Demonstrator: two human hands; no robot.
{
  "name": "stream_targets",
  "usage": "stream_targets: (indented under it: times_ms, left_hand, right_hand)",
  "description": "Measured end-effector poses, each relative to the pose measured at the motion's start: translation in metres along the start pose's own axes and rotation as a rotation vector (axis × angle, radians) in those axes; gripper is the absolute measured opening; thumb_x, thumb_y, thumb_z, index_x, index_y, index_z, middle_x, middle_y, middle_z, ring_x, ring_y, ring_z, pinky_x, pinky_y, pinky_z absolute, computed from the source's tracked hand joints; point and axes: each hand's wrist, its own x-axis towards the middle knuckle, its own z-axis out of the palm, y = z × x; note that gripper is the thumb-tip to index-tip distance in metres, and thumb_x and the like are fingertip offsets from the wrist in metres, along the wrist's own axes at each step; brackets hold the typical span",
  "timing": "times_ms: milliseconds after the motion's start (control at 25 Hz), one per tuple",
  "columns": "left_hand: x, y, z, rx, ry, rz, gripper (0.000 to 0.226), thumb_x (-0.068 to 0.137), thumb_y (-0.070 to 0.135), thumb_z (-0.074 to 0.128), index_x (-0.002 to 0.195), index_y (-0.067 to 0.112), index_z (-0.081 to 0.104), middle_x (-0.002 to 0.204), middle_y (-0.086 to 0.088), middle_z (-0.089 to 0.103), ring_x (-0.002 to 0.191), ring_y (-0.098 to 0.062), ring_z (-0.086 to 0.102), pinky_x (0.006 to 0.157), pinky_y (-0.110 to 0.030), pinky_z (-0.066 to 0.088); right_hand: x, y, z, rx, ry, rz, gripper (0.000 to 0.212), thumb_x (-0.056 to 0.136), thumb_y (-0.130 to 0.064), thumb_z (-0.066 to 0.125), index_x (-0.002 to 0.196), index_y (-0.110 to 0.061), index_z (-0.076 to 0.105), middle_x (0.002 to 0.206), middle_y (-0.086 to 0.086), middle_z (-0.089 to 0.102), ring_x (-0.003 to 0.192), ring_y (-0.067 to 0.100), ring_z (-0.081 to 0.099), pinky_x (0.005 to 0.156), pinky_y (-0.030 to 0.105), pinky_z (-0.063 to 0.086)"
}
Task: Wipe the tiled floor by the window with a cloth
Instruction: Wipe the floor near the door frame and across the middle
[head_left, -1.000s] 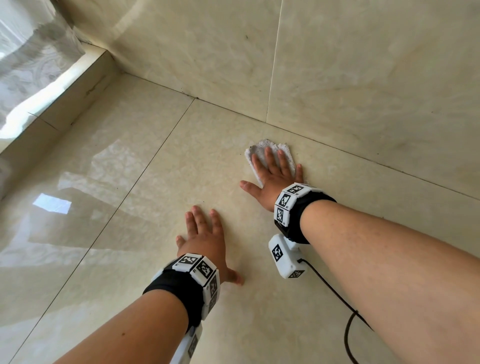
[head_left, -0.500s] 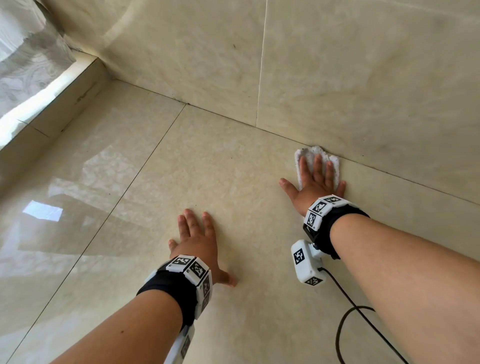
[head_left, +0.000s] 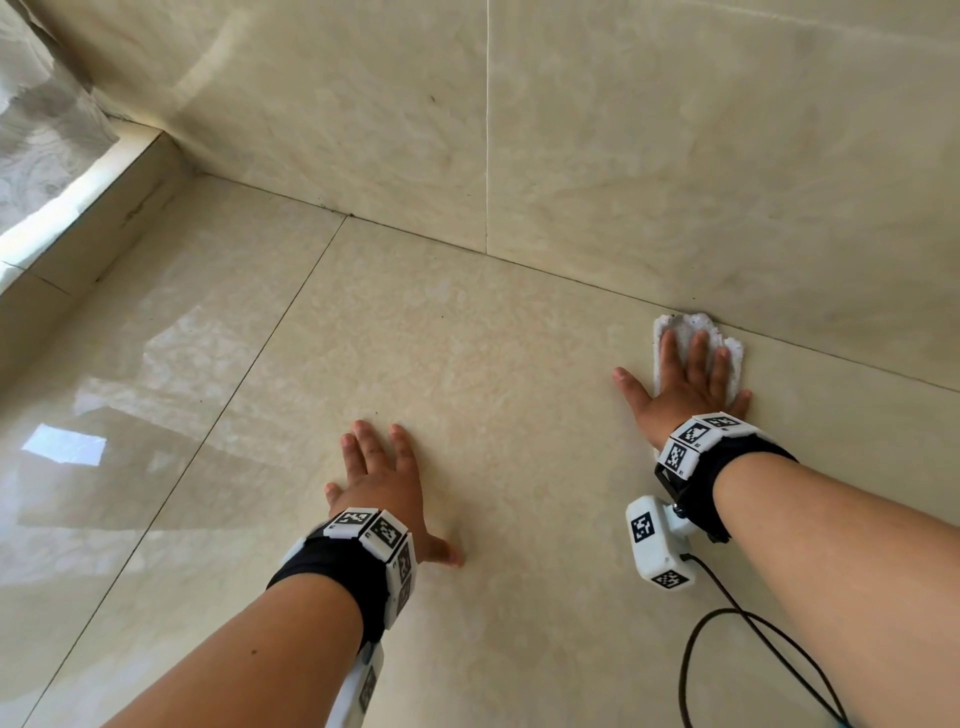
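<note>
The right hand (head_left: 685, 400) and white cloth (head_left: 687, 323) sit farther toward 3 o'clock than a second ago, and the cloth's far edge touches the wall (head_left: 623, 156) joint. The fingers lie straight and spread, pressing the cloth. The left hand (head_left: 384, 483) stays flat and spread on the tiled floor (head_left: 467, 364). Bare tile runs toward 9 o'clock, up to the window ledge (head_left: 104, 218).

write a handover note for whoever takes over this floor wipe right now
Right hand: open, fingers flat, pressing the white cloth onto the floor right at the wall joint.
Left hand: open, palm flat on the floor, bracing, holding nothing.
Done: no telling from here which tiles are already wiped.
Left: probably wipe along the joint, then out over the open floor.
</note>
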Motion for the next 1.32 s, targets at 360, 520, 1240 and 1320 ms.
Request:
stream_targets:
  times_ms: [360, 520, 1240, 1320]
  left_hand:
    - [0.009, -0.002, -0.007, -0.047, -0.005, -0.028, 0.163, 0.049, 0.071, 0.082, 0.143, 0.012, -0.037, 0.148, -0.023, -0.042, 0.143, -0.039, -0.027, 0.115, -0.059, 0.017]
    - [0.012, 0.002, -0.004, -0.047, -0.001, -0.038, 0.163, 0.049, 0.071, 0.083, 0.143, 0.012, -0.037, 0.147, -0.022, -0.043, 0.143, -0.038, -0.028, 0.115, -0.059, 0.017]
    - [0.041, 0.0, -0.001, -0.083, 0.007, -0.124, 0.165, 0.046, 0.073, 0.082, 0.145, 0.011, -0.034, 0.149, -0.025, -0.039, 0.144, -0.041, -0.024, 0.113, -0.062, 0.021]
    - [0.042, 0.011, 0.0, -0.098, -0.014, -0.129, 0.164, 0.047, 0.073, 0.082, 0.145, 0.01, -0.033, 0.15, -0.026, -0.038, 0.144, -0.042, -0.024, 0.113, -0.063, 0.021]
  right_hand:
    - [-0.027, -0.062, 0.022, -0.12, -0.111, -0.335, 0.087, 0.081, -0.083, 0.012, 0.14, -0.04, -0.035, 0.147, -0.005, -0.046, 0.137, 0.023, -0.04, 0.111, 0.058, -0.015]
    - [-0.046, -0.075, 0.039, -0.157, -0.145, -0.453, 0.085, 0.083, -0.081, 0.013, 0.141, -0.04, -0.034, 0.145, -0.007, -0.049, 0.135, 0.021, -0.044, 0.109, 0.056, -0.021]
    - [-0.028, -0.053, 0.055, -0.261, -0.258, -0.572, 0.078, 0.086, -0.079, 0.015, 0.139, -0.047, -0.034, 0.129, -0.019, -0.057, 0.125, 0.008, -0.048, 0.111, 0.051, -0.018]
    - [-0.018, -0.03, 0.053, -0.288, -0.261, -0.547, 0.079, 0.086, -0.079, 0.015, 0.138, -0.047, -0.035, 0.126, -0.019, -0.059, 0.126, 0.008, -0.047, 0.112, 0.052, -0.016]
